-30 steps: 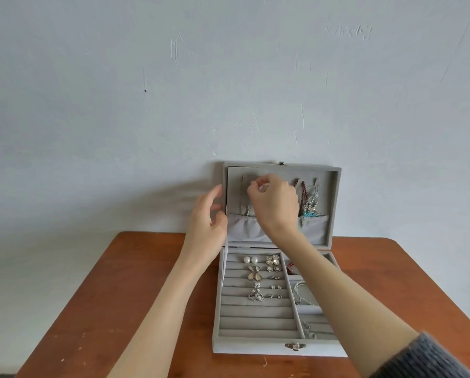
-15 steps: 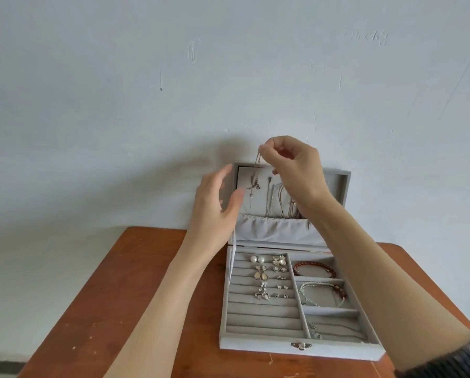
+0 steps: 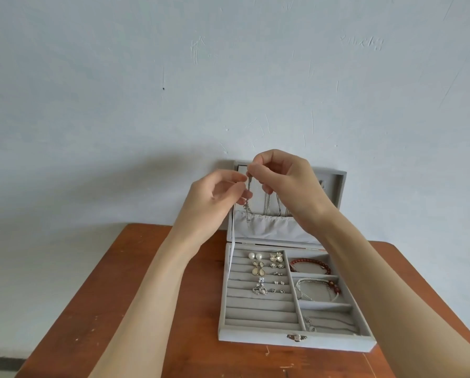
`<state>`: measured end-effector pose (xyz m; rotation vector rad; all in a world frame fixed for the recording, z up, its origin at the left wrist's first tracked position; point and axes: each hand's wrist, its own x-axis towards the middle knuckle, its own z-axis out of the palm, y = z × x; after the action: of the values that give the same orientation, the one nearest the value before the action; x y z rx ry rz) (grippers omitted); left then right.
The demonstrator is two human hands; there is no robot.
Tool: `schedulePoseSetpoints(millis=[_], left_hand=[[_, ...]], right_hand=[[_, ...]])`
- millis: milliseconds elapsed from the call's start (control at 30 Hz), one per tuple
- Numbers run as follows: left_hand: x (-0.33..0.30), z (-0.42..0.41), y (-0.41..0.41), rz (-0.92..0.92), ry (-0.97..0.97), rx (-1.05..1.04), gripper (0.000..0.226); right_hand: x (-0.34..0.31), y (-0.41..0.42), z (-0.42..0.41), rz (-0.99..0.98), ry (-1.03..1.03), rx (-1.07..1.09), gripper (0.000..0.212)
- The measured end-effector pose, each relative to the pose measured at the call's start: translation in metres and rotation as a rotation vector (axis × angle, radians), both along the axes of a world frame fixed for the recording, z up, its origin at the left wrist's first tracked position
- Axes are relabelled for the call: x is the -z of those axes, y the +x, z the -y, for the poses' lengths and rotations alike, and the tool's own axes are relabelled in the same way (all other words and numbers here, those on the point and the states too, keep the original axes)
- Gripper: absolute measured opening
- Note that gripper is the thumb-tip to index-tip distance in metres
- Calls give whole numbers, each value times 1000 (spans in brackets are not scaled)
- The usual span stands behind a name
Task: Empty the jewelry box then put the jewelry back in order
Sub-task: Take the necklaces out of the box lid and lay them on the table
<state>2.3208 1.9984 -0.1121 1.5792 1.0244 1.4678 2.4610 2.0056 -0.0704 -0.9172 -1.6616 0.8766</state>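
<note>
The grey velvet jewelry box (image 3: 258,338) stands open on the wooden table, its lid (image 3: 340,184) upright against the wall. My right hand (image 3: 285,186) pinches the top of a thin silver necklace (image 3: 248,197) in front of the lid. My left hand (image 3: 214,203) is beside it, fingertips curled on the same chain lower down. More chains (image 3: 272,205) hang in the lid above a grey pocket (image 3: 266,226). Earrings (image 3: 266,271) sit in the ring rows. A red bead bracelet (image 3: 308,264), a silver bracelet (image 3: 318,289) and a thin chain (image 3: 326,324) lie in the right compartments.
The brown table (image 3: 152,296) reaches to the left and front of the box. A pale blue wall (image 3: 228,77) rises directly behind the lid. A white ribbon (image 3: 231,257) links lid and base on the left. The metal clasp (image 3: 297,337) sits on the box front.
My right hand has lifted a necklace off the lid's hooks and drawn it up and left. My left hand has left the lid's edge and closed in on the chain.
</note>
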Motion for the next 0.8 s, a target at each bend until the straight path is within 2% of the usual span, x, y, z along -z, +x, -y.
schedulePoseSetpoints(millis=[233, 367, 667, 800], left_hand=[[3, 5, -17, -181, -151, 246, 13], [4, 5, -18, -196, -184, 298, 8], [7, 4, -13, -281, -213, 259, 7], [6, 4, -22, -368, -181, 128, 9]], right_hand=[[-1, 4, 0, 11, -54, -33, 15], [1, 8, -1, -35, -84, -55, 17], [15, 15, 2, -205, -92, -4, 14], [33, 18, 5, -278, -140, -4, 12]])
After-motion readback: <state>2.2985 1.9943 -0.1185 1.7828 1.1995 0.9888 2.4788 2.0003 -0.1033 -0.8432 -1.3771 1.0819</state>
